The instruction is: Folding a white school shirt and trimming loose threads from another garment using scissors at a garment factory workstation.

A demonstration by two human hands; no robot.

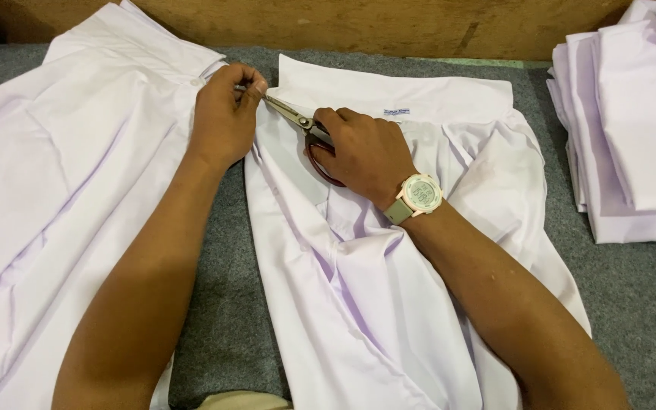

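Thread trimming at a shirt collar, in progress. The right hand [362, 148] grips red-handled scissors [305, 127], blades pointing to 10 o'clock; the left hand [225, 114] pinches the edge of the white shirt [358, 288] at the blade tips. Folded shirts [632, 129] lie stacked at 3 o'clock on the bench [229, 304], apparently finished.

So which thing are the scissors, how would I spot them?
Start at the white shirt spread across the middle of the grey felt table, and follow its collar to the left end. There the right hand, the one with the wristwatch, holds the scissors. They are the only metal thing here: pale blades pointing at the left hand, dark red handles.
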